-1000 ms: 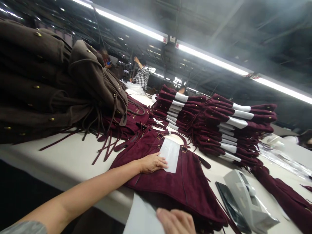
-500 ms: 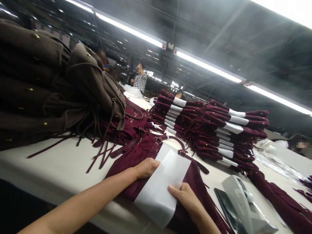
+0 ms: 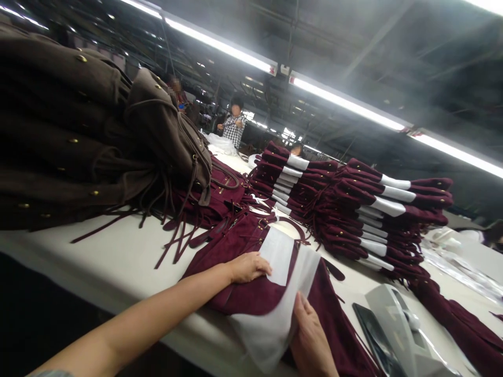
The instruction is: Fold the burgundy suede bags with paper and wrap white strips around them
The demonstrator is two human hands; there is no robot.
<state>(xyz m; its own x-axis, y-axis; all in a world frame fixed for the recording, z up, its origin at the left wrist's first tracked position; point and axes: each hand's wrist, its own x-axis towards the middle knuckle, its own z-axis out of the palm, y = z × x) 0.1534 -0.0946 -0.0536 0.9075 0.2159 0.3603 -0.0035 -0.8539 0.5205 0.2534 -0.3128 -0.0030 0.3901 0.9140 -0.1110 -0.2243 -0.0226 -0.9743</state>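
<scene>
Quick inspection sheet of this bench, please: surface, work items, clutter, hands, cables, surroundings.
Surface: long pale worktable, mostly covered with bags.
Job's things: flat burgundy suede bag at the near edge; small white paper sheet lying on it; larger white tissue sheet draped over its near side.
Clutter: stack of brown suede bags at left; two stacks of burgundy bags with white inserts behind; grey tabletop device at right.
Hands: left hand pressing the bag at the small sheet's edge; right hand pinching the tissue sheet.
Cables: nothing seen.
Surroundings: ceiling strip lights; person in checked shirt far behind.
</scene>
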